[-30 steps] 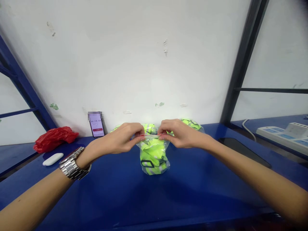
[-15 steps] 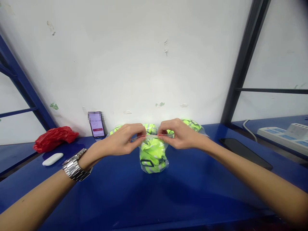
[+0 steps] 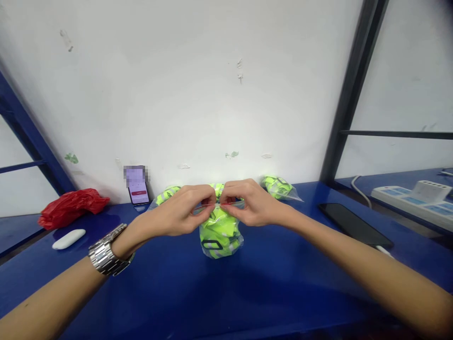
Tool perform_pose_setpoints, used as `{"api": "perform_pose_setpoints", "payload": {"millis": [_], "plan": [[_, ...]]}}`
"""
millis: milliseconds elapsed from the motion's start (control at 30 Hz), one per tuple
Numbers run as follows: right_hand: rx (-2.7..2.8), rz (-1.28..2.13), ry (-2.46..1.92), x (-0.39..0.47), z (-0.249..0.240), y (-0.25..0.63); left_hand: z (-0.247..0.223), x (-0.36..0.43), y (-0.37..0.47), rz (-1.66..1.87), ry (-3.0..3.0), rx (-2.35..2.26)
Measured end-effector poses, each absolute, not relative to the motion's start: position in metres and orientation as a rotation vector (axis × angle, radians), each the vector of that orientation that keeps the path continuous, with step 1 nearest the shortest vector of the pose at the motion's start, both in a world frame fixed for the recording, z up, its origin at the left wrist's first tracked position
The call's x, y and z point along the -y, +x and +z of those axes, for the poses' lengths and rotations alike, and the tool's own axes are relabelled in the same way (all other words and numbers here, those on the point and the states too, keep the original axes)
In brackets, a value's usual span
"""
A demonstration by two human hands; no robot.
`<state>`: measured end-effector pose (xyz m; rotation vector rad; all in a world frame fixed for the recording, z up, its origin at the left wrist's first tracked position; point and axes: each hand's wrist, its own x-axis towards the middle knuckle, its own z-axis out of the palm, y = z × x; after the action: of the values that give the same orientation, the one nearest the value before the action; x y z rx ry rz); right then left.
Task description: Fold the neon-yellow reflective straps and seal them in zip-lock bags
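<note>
A clear plastic bag (image 3: 221, 236) with a folded neon-yellow item with grey stripes inside hangs or rests upright at the middle of the blue table. My left hand (image 3: 184, 208) pinches the bag's top edge between thumb and fingers. From the other side, my right hand (image 3: 249, 200) pinches the same edge, its fingertips almost touching those of the left. Behind my hands, similar bagged neon items stand near the wall, one to the left (image 3: 167, 193) and one to the right (image 3: 278, 186); another is mostly hidden between them.
On the blue table (image 3: 219, 297) at the left are a red plastic bag (image 3: 72, 208), a white case (image 3: 69, 239) and a propped phone (image 3: 138, 189). At the right lie a dark phone (image 3: 354, 224) and a white power strip (image 3: 406, 200).
My right hand has slid left along the bag's top edge, closing the gap to my left hand. The view has shifted slightly, and the right rear bag shows more fully.
</note>
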<state>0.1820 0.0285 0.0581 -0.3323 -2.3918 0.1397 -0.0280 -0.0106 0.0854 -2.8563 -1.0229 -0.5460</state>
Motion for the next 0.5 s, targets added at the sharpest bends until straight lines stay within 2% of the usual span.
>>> {"api": "perform_pose_setpoints", "payload": {"millis": [267, 500], "plan": [[2.369, 0.115, -0.379, -0.0280, 0.0580, 0.1825, 0.0842, 0.0105, -0.0228, -0.534, -2.831, 1.017], [2.297, -0.072, -0.475, -0.0349, 0.0505, 0.1814, 0.0806, 0.0077, -0.0267, -0.528, -2.800, 1.024]]}}
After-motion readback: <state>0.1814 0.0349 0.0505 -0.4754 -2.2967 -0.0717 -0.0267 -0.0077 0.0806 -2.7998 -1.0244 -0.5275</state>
